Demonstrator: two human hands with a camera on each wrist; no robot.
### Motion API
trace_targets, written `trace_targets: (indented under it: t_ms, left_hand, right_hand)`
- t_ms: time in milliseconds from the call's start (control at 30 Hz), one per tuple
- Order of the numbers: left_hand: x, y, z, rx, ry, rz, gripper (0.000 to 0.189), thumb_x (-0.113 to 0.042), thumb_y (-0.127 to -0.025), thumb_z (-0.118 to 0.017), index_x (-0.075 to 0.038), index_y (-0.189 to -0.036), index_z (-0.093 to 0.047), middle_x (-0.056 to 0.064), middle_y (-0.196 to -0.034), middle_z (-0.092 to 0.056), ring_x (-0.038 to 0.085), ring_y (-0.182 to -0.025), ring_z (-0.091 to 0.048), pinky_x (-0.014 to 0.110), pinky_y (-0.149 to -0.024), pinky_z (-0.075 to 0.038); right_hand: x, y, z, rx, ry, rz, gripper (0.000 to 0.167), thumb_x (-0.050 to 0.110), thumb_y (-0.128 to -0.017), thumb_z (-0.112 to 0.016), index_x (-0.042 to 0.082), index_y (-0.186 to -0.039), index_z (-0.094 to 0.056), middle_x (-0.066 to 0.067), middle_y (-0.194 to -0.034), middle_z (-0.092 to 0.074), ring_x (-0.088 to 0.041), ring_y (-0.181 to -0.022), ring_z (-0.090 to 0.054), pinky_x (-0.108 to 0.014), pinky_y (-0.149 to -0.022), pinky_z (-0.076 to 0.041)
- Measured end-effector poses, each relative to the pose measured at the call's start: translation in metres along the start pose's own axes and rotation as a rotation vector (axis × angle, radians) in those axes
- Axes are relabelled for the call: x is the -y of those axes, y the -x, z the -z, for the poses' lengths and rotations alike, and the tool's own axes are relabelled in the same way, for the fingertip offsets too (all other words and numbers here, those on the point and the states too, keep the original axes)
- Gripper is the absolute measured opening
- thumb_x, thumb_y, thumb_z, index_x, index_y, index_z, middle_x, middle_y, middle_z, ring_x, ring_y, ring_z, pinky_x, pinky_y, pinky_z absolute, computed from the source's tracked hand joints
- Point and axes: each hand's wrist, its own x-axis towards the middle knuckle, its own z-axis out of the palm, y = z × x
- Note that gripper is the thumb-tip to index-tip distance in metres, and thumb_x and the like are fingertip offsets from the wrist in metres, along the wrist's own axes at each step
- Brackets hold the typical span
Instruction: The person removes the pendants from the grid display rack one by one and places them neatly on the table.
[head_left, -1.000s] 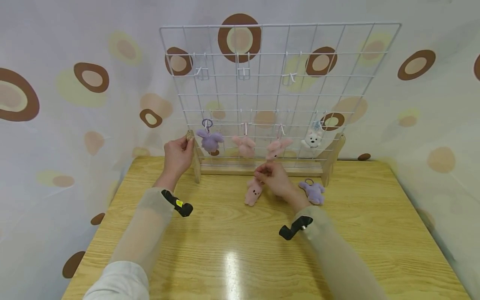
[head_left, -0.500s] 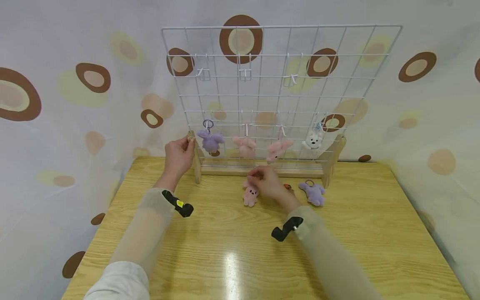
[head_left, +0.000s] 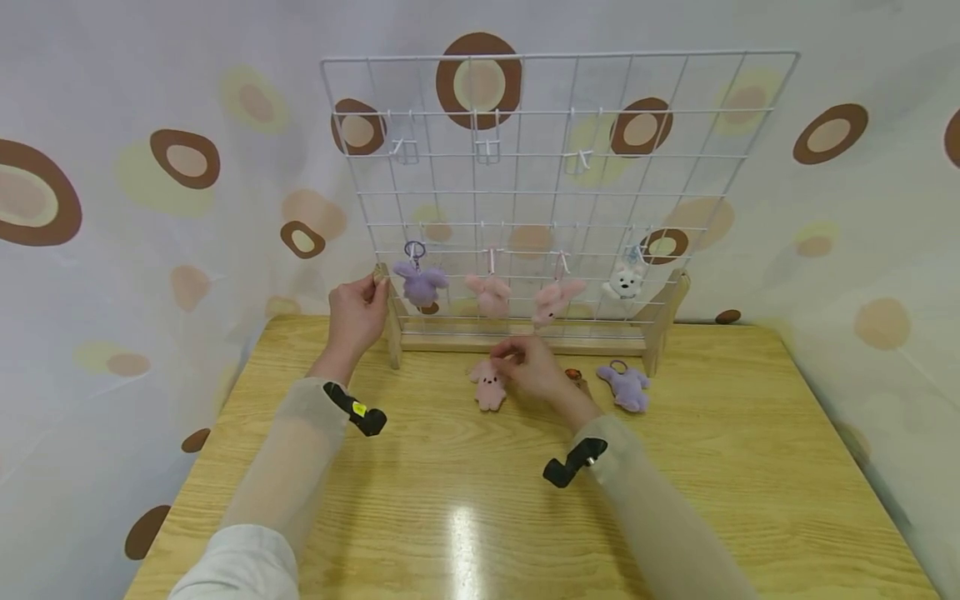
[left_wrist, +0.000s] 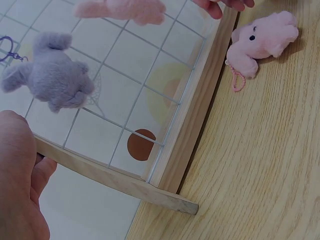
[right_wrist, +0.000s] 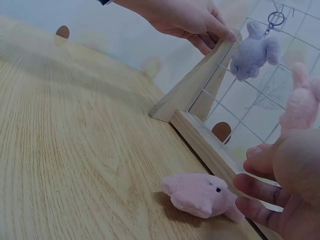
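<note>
My left hand [head_left: 356, 317] grips the top of the left wooden upright [head_left: 393, 337] of a stand that carries a white wire grid [head_left: 513, 190]. On the table lies a pink plush keychain [head_left: 489, 390]; its pink bead loop [left_wrist: 239, 82] shows in the left wrist view. My right hand [head_left: 534, 368] is just beside this plush, fingers loosely bent and apart from it in the right wrist view [right_wrist: 197, 195]. From the grid's lower hooks hang a purple plush [head_left: 421, 285], two pink plush toys [head_left: 491, 296] and a white dog plush [head_left: 625, 281].
Another purple plush [head_left: 628, 389] with a ring lies on the table [head_left: 405, 467] to the right. A small orange-brown item [head_left: 573, 375] is partly hidden behind my right wrist. Upper hooks [head_left: 487, 148] on the grid carry nothing. A patterned cloth [head_left: 135, 333] backs the table.
My right hand has moved left with the pink plush, which now lies on the table, released. The orange-brown item has come into view. My left hand has stayed on the upright.
</note>
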Motion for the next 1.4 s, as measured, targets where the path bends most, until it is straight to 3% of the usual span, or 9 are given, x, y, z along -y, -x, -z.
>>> trace_targets:
  t_ms: [133, 267, 433, 733, 1067, 1200, 1400]
  left_hand:
    - [0.002, 0.000, 0.000, 0.004, -0.001, 0.005, 0.032, -0.018, -0.110, -0.059, 0.008, -0.124, -0.074, 0.021, -0.101, -0.078, 0.018, -0.060, -0.058, 0.020, -0.049, -0.041]
    - [0.004, 0.001, 0.001, 0.001, -0.009, 0.016, 0.033, -0.019, -0.110, -0.059, 0.007, -0.125, -0.074, 0.021, -0.102, -0.078, 0.017, -0.061, -0.059, 0.020, -0.049, -0.041]
    - [0.005, 0.001, 0.002, -0.007, -0.014, 0.021, 0.033, -0.019, -0.110, -0.060, 0.007, -0.125, -0.074, 0.022, -0.102, -0.077, 0.017, -0.061, -0.058, 0.020, -0.049, -0.040]
    - [0.005, 0.000, 0.003, -0.005, -0.010, 0.018, 0.033, -0.019, -0.111, -0.058, 0.008, -0.123, -0.075, 0.021, -0.095, -0.078, 0.015, -0.056, -0.054, 0.022, -0.047, -0.038]
    - [0.004, 0.000, 0.001, 0.008, -0.007, 0.036, 0.034, -0.021, -0.111, -0.059, 0.006, -0.125, -0.074, 0.019, -0.098, -0.078, 0.017, -0.061, -0.058, 0.021, -0.048, -0.040]
    - [0.002, 0.000, 0.001, 0.013, -0.007, 0.030, 0.034, -0.020, -0.111, -0.059, 0.007, -0.125, -0.074, 0.020, -0.101, -0.078, 0.018, -0.063, -0.060, 0.021, -0.048, -0.041]
    - [0.000, -0.001, 0.000, 0.020, -0.004, 0.035, 0.034, -0.020, -0.111, -0.059, 0.008, -0.126, -0.073, 0.023, -0.104, -0.077, 0.018, -0.066, -0.061, 0.020, -0.049, -0.041]
  right_hand:
    - [0.002, 0.008, 0.007, 0.006, -0.011, 0.002, 0.017, 0.004, -0.102, -0.070, -0.006, -0.115, -0.074, -0.015, -0.110, -0.074, -0.029, -0.088, -0.069, -0.032, -0.072, -0.054]
    - [0.006, 0.016, 0.018, -0.002, -0.029, 0.021, 0.020, 0.004, -0.103, -0.069, -0.009, -0.117, -0.072, -0.017, -0.110, -0.074, -0.038, -0.094, -0.071, -0.047, -0.079, -0.059]
    - [0.011, 0.027, 0.037, -0.034, -0.074, 0.026, 0.020, 0.002, -0.104, -0.067, -0.011, -0.118, -0.070, -0.024, -0.110, -0.073, -0.037, -0.095, -0.072, -0.055, -0.083, -0.059]
    - [0.013, 0.041, 0.077, -0.108, -0.061, -0.026, 0.028, 0.015, -0.106, -0.068, -0.007, -0.123, -0.070, -0.024, -0.113, -0.072, -0.034, -0.098, -0.071, -0.041, -0.082, -0.061]
    - [0.024, 0.051, 0.115, -0.180, -0.107, 0.042, 0.024, 0.008, -0.105, -0.067, -0.012, -0.119, -0.068, -0.014, -0.105, -0.073, -0.017, -0.088, -0.071, -0.028, -0.080, -0.060]
    - [0.029, 0.053, 0.130, -0.243, -0.101, 0.079, 0.025, 0.009, -0.105, -0.068, -0.012, -0.118, -0.069, -0.010, -0.102, -0.074, -0.013, -0.086, -0.072, -0.027, -0.077, -0.060]
    - [0.038, 0.053, 0.154, -0.376, -0.072, 0.056, 0.028, 0.016, -0.105, -0.069, -0.010, -0.116, -0.069, -0.005, -0.102, -0.074, -0.008, -0.083, -0.071, -0.025, -0.078, -0.060]
